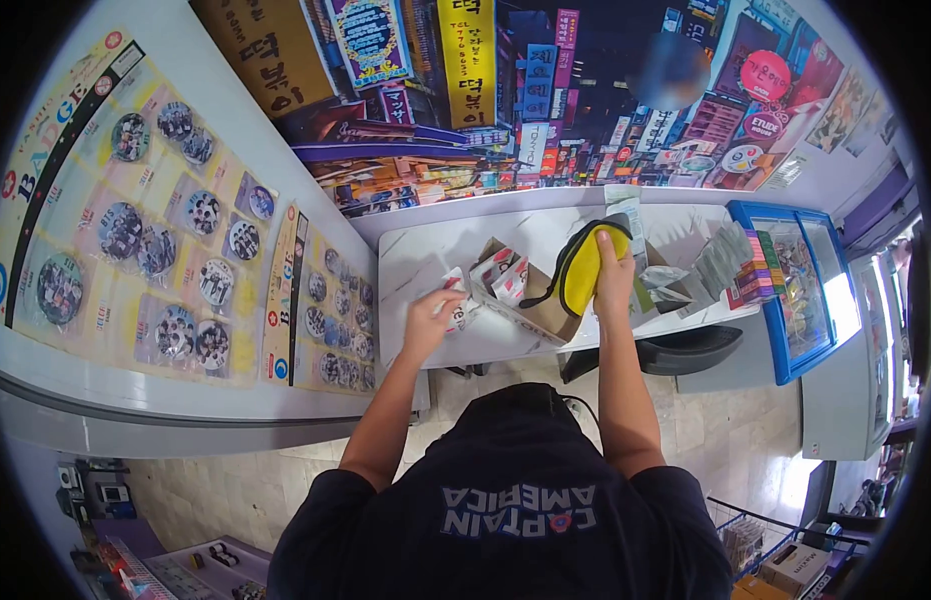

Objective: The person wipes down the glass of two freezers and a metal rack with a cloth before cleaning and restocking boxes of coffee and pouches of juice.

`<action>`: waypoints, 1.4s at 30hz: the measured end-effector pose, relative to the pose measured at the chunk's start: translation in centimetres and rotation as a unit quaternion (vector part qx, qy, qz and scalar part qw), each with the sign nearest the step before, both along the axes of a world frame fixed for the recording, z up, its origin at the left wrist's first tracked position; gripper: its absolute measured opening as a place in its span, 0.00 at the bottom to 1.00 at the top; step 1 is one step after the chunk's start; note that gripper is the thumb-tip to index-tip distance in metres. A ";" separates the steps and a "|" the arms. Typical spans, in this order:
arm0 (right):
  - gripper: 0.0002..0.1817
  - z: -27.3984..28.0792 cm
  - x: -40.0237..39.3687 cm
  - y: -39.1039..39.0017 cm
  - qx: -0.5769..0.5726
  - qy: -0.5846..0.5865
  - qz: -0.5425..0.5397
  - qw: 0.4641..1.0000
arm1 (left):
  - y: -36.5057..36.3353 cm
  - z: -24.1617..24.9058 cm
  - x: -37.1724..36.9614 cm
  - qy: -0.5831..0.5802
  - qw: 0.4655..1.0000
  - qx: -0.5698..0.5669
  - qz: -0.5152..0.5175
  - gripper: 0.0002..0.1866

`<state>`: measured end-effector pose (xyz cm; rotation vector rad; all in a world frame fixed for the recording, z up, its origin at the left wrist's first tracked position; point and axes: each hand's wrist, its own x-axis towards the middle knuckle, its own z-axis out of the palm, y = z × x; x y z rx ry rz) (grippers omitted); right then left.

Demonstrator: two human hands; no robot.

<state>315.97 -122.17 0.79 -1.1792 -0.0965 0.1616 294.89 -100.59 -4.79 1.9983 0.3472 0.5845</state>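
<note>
My right hand (pixel 613 280) grips a yellow zip pouch (pixel 581 272) with black edging, held raised over the right part of an open cardboard box (pixel 520 322). A black strap hangs from the pouch toward the box. My left hand (pixel 428 322) is at the box's left, its fingers closed on a small red-and-white packet (pixel 455 312). More red-and-white packets (pixel 506 280) lie inside the box. The box rests on a white marble-patterned table (pixel 410 258).
Silvery packets (pixel 720 262) and a stack of small colored boxes (pixel 757 270) sit on the table's right. Beyond stands a blue-framed display freezer (pixel 800 290). A black chair (pixel 690 350) is under the front edge. Badge sheets (pixel 135 230) cover the white surface at left.
</note>
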 end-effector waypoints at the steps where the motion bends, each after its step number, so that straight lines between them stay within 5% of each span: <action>1: 0.14 -0.2 0.4 -0.7 -0.010 -0.009 -0.004 1.000 | -1.2 0.4 1.4 -0.022 0.999 0.030 -0.014 0.11; 5: 0.17 0.8 0.4 -2.9 0.024 -0.022 -0.031 0.999 | -5.4 -1.1 7.6 -0.045 0.972 0.217 0.072 0.18; 8: 0.19 0.8 0.6 -5.5 -0.019 -0.046 -0.015 0.999 | -5.0 -3.9 11.2 0.186 0.972 0.138 0.051 0.20; 12: 0.19 0.9 -0.3 -7.9 -0.104 -0.101 0.004 0.989 | -4.0 -5.0 14.1 0.232 0.951 0.202 0.023 0.13; 13: 0.19 1.2 -0.7 -8.0 -0.138 -0.131 0.003 0.982 | -4.4 -4.8 14.3 0.160 0.963 0.216 0.026 0.13; 16: 0.20 2.2 -2.8 -6.5 -0.191 -0.153 0.048 0.968 | -7.3 3.1 13.1 0.070 0.989 0.132 0.022 0.13; 18: 0.20 1.7 -4.5 -3.5 -0.224 -0.269 0.029 0.936 | -9.6 7.4 12.6 -0.003 0.999 -0.047 -0.002 0.07; 21: 0.21 3.9 -5.8 0.6 -0.200 -0.404 -0.083 0.889 | -12.1 9.4 12.7 -0.137 0.914 -0.366 -0.113 0.05; 23: 0.22 6.9 -5.0 0.6 -0.235 -0.452 -0.145 0.848 | -13.9 12.6 12.0 -0.167 0.876 -0.434 -0.126 0.06; 25: 0.23 10.0 -3.4 -1.4 -0.211 -0.247 -0.002 0.946 | -14.4 13.5 12.1 -0.190 0.858 -0.455 -0.142 0.06; 28: 0.23 11.5 -0.5 -2.7 -0.244 -0.048 0.100 0.963 | -14.6 14.0 12.4 -0.184 0.888 -0.390 -0.161 0.07; 30: 0.20 10.7 -0.9 -2.1 -0.263 -0.155 -0.005 0.952 | -14.0 14.3 12.8 -0.183 0.878 -0.407 -0.176 0.06; 32: 0.17 8.5 -3.9 0.7 -0.227 -0.432 -0.231 0.841 | -13.8 15.1 13.0 -0.199 0.880 -0.401 -0.160 0.06; 33: 0.16 8.2 -3.8 0.5 -0.254 -0.462 -0.280 0.802 | -13.6 15.6 12.7 -0.194 0.877 -0.401 -0.177 0.05; 36: 0.18 5.4 -2.7 -1.0 -0.112 -0.332 -0.162 0.922 | -13.6 15.7 12.8 -0.169 0.861 -0.434 -0.203 0.04; 41: 0.20 -2.3 -1.7 -2.9 -0.137 -0.211 -0.111 0.961 | -11.8 18.2 12.9 -0.145 0.825 -0.486 -0.250 0.05; 42: 0.20 -2.9 -2.1 -2.7 -0.016 -0.122 -0.080 0.989 | -11.3 18.6 13.0 -0.141 0.827 -0.481 -0.254 0.05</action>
